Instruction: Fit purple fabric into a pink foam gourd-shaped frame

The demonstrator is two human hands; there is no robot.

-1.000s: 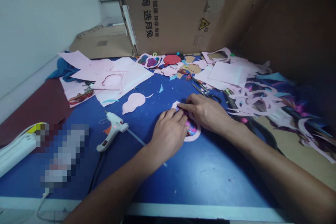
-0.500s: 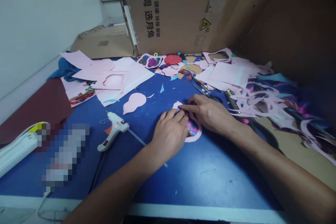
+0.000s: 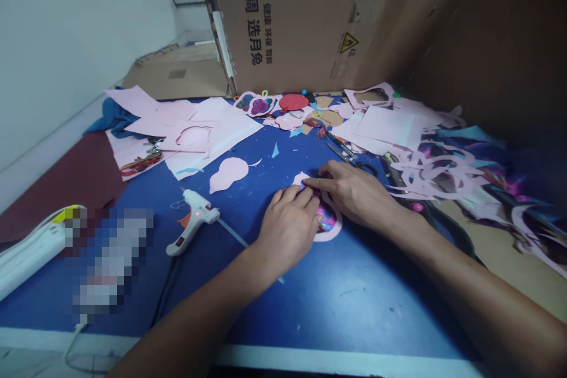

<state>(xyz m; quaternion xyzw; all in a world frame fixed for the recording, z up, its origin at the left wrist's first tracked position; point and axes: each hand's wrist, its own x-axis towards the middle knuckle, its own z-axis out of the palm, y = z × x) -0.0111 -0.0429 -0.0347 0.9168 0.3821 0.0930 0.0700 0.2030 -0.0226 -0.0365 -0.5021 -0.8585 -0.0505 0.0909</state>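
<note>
Under the left hand point(image 3: 287, 227) and right hand point(image 3: 354, 192), both narrow, fingers pressing and pinching: a pink-rimmed paper cutout point(image 3: 328, 220) with a printed magenta centre, flat on the blue table point(image 3: 354, 313). Just left of the left hand, a white hot glue gun point(image 3: 192, 224); farther left and ahead, a pink gourd-shaped cutout point(image 3: 228, 175). Ahead of the right hand, scissors point(image 3: 349, 155); farthest ahead, a cardboard carton point(image 3: 292, 23).
</note>
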